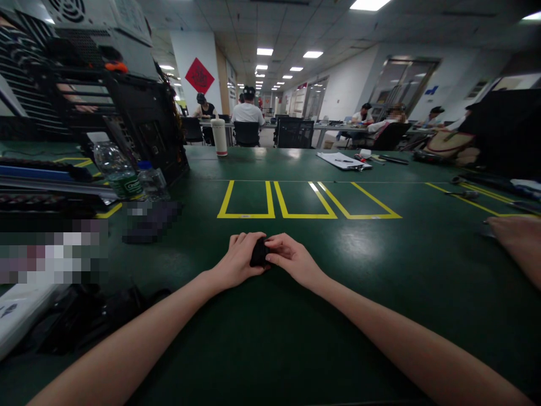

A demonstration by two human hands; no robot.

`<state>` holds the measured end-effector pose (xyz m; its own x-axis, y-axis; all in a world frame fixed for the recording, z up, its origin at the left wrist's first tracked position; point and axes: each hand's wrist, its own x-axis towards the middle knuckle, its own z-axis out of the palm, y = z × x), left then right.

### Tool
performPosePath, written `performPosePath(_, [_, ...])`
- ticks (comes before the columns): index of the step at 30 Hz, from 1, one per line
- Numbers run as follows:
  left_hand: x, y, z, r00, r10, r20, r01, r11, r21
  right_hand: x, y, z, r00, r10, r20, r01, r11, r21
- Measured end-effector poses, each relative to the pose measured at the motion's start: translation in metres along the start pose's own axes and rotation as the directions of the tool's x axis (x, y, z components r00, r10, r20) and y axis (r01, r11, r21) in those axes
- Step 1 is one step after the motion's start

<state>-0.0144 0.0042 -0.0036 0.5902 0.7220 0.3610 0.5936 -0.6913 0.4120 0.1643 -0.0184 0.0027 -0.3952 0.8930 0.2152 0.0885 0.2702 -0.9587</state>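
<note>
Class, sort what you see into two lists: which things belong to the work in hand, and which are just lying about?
In the work:
- small black object, in the left hand, right hand's fingertips at it

Lying about:
- clipboard
- white tumbler
- green-labelled bottle
- blue-capped bottle

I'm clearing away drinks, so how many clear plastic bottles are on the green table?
2. The white-capped clear bottle is at the left, near the black equipment; the blue-capped clear bottle is just right of it. Others may be hidden behind the equipment.
</note>
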Motion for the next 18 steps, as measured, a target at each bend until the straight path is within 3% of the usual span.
performPosePath(6, [0.0001,0.0024,-0.0031,0.999,-0.009,0.043,0.009,1.000,-0.006,0.0046,0.0035,-0.0019,0.995,0.104,-0.003,-0.104,0.992,0.075])
performPosePath(11, [0.0009,0.0022,-0.0033,0.999,-0.017,0.042,0.017,1.000,0.004,0.0052,0.0059,-0.0048,0.995,0.076,0.060,-0.082,0.990,0.116])
performPosePath(18, [0.0009,0.0008,-0.0007,1.000,-0.012,0.013,0.012,1.000,-0.002,0.0039,0.0056,-0.0026,0.998,0.061,0.018,-0.063,0.995,0.080])
